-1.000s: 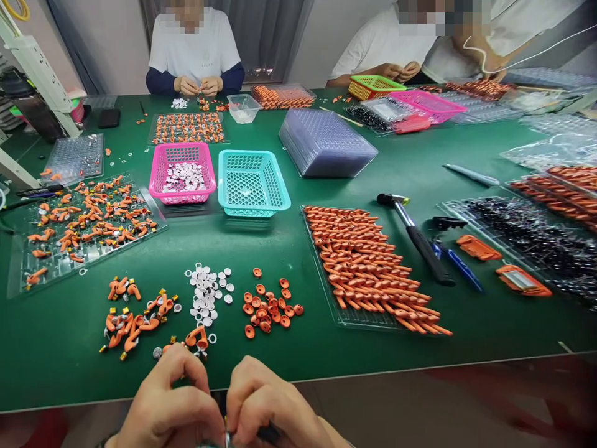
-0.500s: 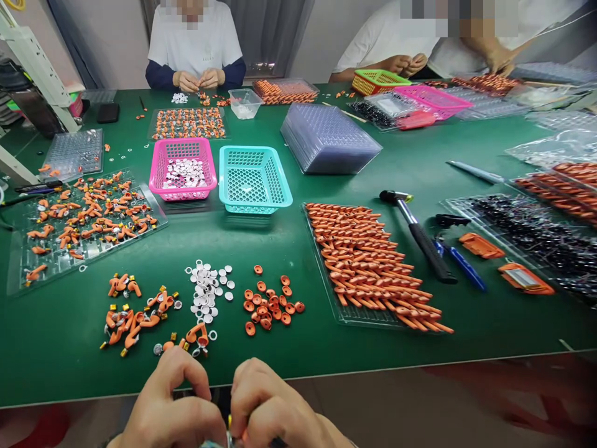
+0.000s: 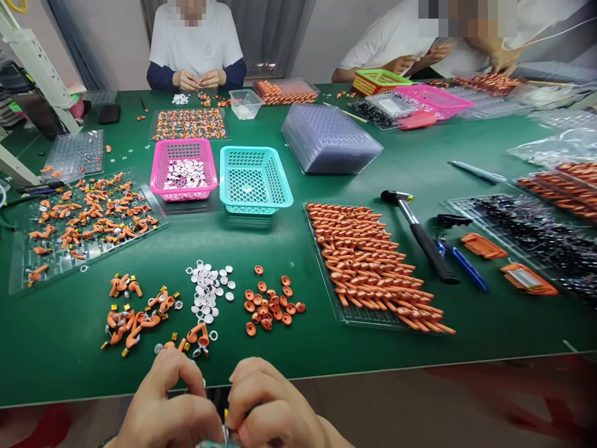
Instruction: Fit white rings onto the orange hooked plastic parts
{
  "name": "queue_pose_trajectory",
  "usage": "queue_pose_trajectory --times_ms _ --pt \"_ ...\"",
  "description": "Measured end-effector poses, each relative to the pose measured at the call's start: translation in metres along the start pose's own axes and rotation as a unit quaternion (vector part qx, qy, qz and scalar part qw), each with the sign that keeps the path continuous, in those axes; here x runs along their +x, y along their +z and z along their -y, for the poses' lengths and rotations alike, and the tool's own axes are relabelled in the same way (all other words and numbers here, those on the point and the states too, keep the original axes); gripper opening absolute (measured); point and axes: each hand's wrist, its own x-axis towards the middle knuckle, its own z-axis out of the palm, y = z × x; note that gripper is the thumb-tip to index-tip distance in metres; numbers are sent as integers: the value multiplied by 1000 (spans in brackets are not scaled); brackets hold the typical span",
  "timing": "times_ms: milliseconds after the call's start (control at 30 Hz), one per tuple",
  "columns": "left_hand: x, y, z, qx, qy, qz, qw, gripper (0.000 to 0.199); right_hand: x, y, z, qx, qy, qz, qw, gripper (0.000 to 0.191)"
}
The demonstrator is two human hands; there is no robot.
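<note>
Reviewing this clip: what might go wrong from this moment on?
The left hand and right hand pinch a small piece seemingly off the table's near edge; if it slips, it could drop.
Loose orange parts lie just beyond the left hand, so a knuckle might scatter them.

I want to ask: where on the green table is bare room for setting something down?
One bare patch lies between the turquoise basket and the orange caps; another to the right of the clear tray stack, beyond the hammer. Crowded: just beyond the left hand, with loose orange earbud-shaped parts.
</note>
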Motion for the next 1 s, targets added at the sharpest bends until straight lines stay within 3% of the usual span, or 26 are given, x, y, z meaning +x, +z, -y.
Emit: queue_pose_trajectory --times_ms 333,667,867,1000 --pt "8 -5 2 5 18 40 999 35 6 -6 3 39 23 47 998 5" --pt "8 0 -5 17 9 19 1000 41 3 -7 2 32 28 66 997 9" --pt "3 -3 -3 21 5 24 999 39 2 -4 1 21 18 19 999 11" --pt "4 -22 10 40 -18 53 998 25 0 -3 -2 26 24 -52 998 12"
